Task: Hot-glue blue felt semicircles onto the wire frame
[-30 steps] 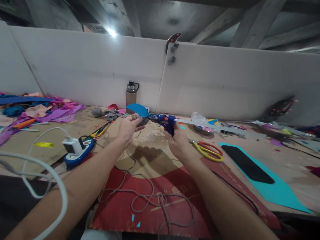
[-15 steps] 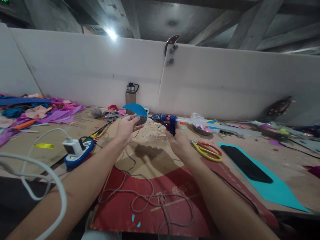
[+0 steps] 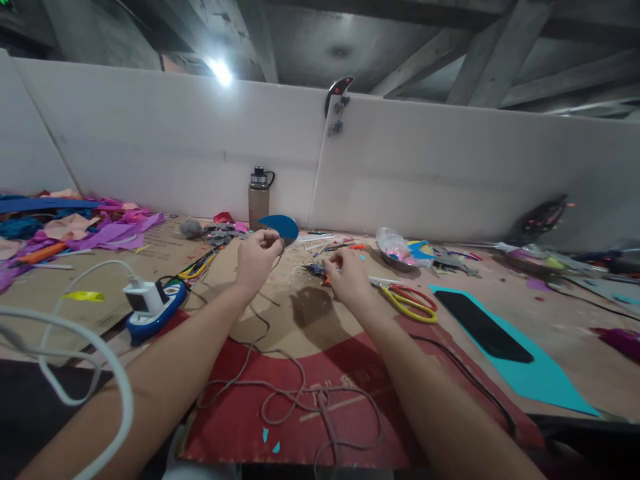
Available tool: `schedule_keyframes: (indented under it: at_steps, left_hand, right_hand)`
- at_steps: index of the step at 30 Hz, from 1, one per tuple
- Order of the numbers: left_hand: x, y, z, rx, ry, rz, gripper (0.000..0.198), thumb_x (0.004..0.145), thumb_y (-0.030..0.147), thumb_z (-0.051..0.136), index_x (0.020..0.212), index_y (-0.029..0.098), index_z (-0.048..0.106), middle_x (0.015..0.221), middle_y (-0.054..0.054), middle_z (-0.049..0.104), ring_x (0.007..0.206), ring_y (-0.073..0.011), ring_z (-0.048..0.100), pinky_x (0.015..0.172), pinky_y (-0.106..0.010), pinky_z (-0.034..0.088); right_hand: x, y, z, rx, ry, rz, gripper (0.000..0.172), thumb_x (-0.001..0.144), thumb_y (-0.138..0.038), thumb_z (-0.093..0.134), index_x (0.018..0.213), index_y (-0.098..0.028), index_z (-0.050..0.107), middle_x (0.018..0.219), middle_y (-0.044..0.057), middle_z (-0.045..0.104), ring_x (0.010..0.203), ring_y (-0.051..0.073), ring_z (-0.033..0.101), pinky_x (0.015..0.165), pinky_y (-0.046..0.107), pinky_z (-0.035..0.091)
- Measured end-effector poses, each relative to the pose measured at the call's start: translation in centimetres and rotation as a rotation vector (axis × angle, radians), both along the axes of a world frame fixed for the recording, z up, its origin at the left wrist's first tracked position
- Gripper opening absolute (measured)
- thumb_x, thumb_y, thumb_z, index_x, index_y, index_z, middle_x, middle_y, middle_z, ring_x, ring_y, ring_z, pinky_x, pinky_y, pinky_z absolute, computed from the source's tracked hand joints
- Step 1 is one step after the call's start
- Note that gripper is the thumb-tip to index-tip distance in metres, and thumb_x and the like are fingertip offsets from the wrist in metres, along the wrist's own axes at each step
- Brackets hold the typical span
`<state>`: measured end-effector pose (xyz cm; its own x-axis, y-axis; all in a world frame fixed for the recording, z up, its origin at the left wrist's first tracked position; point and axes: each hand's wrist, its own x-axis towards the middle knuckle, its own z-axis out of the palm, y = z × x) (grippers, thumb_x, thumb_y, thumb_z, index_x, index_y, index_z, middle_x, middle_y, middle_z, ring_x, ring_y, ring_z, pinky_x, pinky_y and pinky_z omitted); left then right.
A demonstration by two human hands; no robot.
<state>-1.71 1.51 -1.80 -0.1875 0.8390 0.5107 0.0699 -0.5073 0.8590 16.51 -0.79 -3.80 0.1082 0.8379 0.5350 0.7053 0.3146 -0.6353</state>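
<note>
My left hand (image 3: 257,257) pinches the end of a curved blue piece (image 3: 280,227), raised above the cardboard (image 3: 300,340). A thin brown cord hangs below that hand. The blue glue gun (image 3: 316,269) lies low over the cardboard, nozzle to the left, its body mostly hidden by my right hand (image 3: 347,273). The fingers of that hand are loosely curved above the gun, with the thumb and fingertips apart. Behind it a clear glue stick (image 3: 387,281) sticks out to the right.
Scissors (image 3: 410,303) with red and yellow handles lie right of my right hand. A black phone (image 3: 483,325) rests on turquoise sheet. A power strip (image 3: 157,317) with a white charger sits left. A bottle (image 3: 259,200), a plastic-wrapped bowl (image 3: 400,257) and coloured scraps (image 3: 115,230) stand farther back.
My right hand has lowered the glue gun from the blue piece and loosened its fingers. My left hand still holds the blue piece, now turned a little and shifted slightly right.
</note>
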Motion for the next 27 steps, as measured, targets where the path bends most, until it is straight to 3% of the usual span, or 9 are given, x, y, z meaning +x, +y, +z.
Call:
schedule_keyframes:
  at_steps: [3,5,7,11,15,19,27]
  left_hand:
    - [-0.1,-0.6,0.2,0.153,0.260,0.138,0.009,0.069,0.019,0.061,0.076,0.016,0.064,0.070,-0.001,0.064,0.065,-0.0115,0.059,0.067,-0.023,0.048]
    - [-0.2,-1.0,0.4,0.208,0.317,0.157,0.007,0.069,0.017,0.059,0.074,0.017,0.064,0.069,0.000,0.063,0.063,-0.0107,0.057,0.065,-0.022,0.046]
    - [-0.3,-1.2,0.6,0.200,0.286,0.146,0.007,0.069,0.016,0.060,0.074,0.017,0.065,0.070,0.000,0.063,0.065,-0.0107,0.057,0.067,-0.021,0.046]
    - [-0.1,-1.0,0.7,0.013,0.028,-0.018,0.010,0.068,0.022,0.065,0.074,0.015,0.064,0.072,-0.002,0.063,0.068,-0.0127,0.060,0.069,-0.025,0.050]
    - [0.5,-0.9,0.7,-0.162,-0.236,-0.237,0.017,0.064,0.022,0.071,0.074,0.012,0.061,0.076,-0.004,0.062,0.071,-0.0148,0.062,0.069,-0.033,0.055]
    - [0.9,-1.1,0.8,-0.264,-0.304,-0.293,0.015,0.065,0.017,0.069,0.073,0.011,0.059,0.079,-0.005,0.061,0.073,-0.0162,0.063,0.065,-0.033,0.057]
    - [0.9,-1.2,0.9,-0.322,-0.362,-0.367,0.015,0.064,0.014,0.069,0.073,0.013,0.057,0.076,-0.002,0.063,0.069,-0.0136,0.064,0.070,-0.034,0.057]
  right_hand:
    - [-3.7,-0.4,0.7,-0.073,0.453,0.358,0.029,0.071,-0.036,0.060,0.091,-0.021,0.044,0.101,0.006,0.057,0.097,0.018,0.053,0.087,0.035,0.040]
    - [-6.0,-0.5,1.0,-0.172,0.775,0.529,0.038,0.066,-0.032,0.064,0.092,-0.022,0.038,0.091,0.001,0.058,0.085,0.014,0.056,0.083,0.032,0.043]
    - [-7.3,-0.5,1.4,-0.274,0.937,0.616,0.039,0.065,-0.032,0.064,0.090,-0.023,0.036,0.075,-0.004,0.055,0.067,0.010,0.054,0.073,0.030,0.045]
    - [-7.0,-0.7,1.6,-0.260,0.914,0.529,0.027,0.069,-0.035,0.060,0.085,-0.023,0.041,0.061,-0.010,0.040,0.047,0.005,0.035,0.051,0.022,0.038]
    - [-5.2,0.0,1.0,-0.066,0.763,0.369,0.016,0.074,-0.035,0.056,0.078,-0.021,0.049,0.064,-0.007,0.041,0.051,0.006,0.035,0.048,0.020,0.032]
    - [-4.2,0.8,0.4,0.037,0.697,0.294,0.019,0.075,-0.038,0.056,0.076,-0.019,0.054,0.064,-0.005,0.043,0.053,0.007,0.037,0.049,0.021,0.032]
    - [-3.9,1.3,0.4,0.046,0.684,0.284,0.020,0.074,-0.039,0.057,0.075,-0.019,0.054,0.061,-0.006,0.042,0.051,0.008,0.036,0.050,0.022,0.033]
